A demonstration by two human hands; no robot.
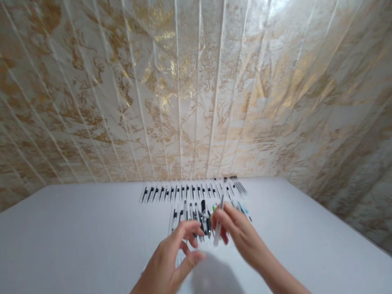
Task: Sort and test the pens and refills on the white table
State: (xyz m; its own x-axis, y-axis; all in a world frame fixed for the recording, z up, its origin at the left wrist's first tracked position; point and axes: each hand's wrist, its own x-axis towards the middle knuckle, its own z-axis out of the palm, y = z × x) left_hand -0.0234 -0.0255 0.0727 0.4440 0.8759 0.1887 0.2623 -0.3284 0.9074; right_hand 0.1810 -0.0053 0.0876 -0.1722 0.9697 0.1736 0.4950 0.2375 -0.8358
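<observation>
A slim pen (218,233) is held above a white bench, its long axis nearly upright in the head view and leaning slightly right at the top. Its upper end points toward the far row of pens (172,193), overlapping that row's right part; its lower end points back toward the wearer. The pen looks pale and translucent, with a dark upper tip; motion blur hides finer detail. The right hand (229,221) has its grip closed around the barrel, thumb and fingers pinching it. The left hand (177,255) is empty, its grip loosely open, fingers curled and thumb apart. Nearer than the far row lies a mixed cluster of pens (204,221), partly hidden by both hands. Behind the far row rises pleated pale cloth (177,87) with a gold pattern.
</observation>
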